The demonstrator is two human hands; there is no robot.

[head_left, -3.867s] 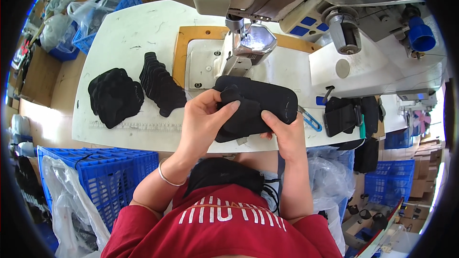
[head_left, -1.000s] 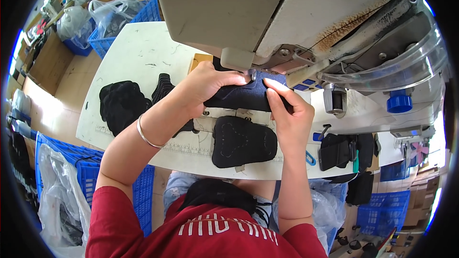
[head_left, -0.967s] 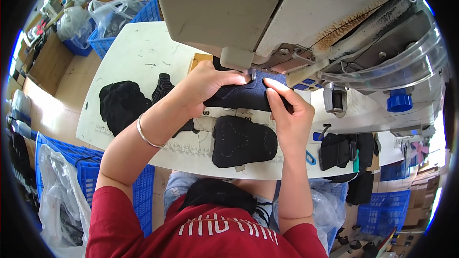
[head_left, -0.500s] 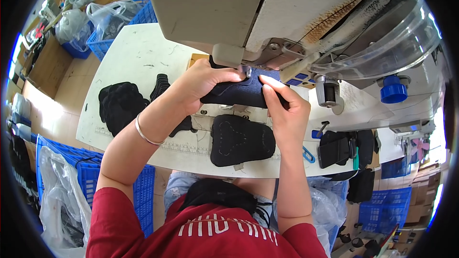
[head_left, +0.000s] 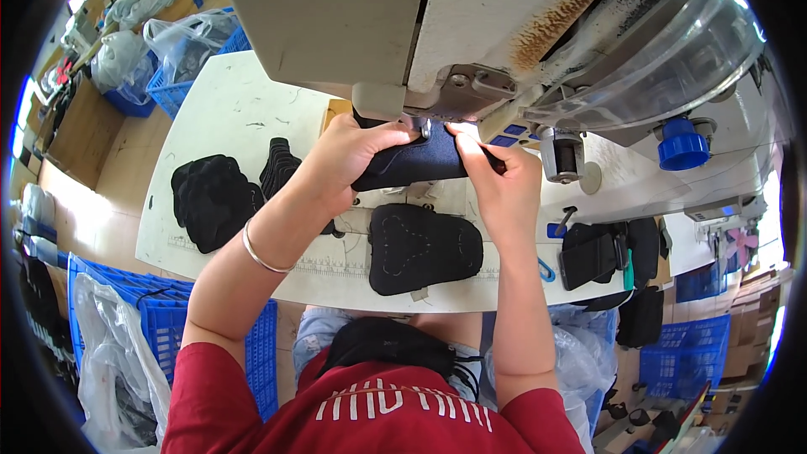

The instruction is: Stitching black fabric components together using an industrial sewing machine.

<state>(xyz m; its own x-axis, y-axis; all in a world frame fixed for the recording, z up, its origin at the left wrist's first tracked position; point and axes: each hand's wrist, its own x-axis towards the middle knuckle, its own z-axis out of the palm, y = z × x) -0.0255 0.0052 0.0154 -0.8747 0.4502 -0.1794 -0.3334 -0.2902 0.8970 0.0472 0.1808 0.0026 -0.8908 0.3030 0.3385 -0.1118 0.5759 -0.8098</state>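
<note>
fabric (head_left: 418, 163), the dark piece: where is it?

under the head of the sewing machine (head_left: 336, 21), stretched between both hands, its upper edge by the metal presser foot (head_left: 425, 129)

and the grip?

left hand (head_left: 346, 154) holds the left end, thumb flat on top with its tip just beside the foot; most of the fingers are hidden. right hand (head_left: 510, 185) pinches the right end between thumb and fingers

what lies closer to the body?

a rounded black panel (head_left: 426, 250) with pale dashed lines, flat on the white table (head_left: 206, 109), apart from both hands

and off to the left?

a pile of black pieces (head_left: 210, 202), then a row of overlapping black cutouts (head_left: 277, 166), partly covered by the left forearm

right side?

a light-blue tool (head_left: 546, 269) beside the right forearm
</note>
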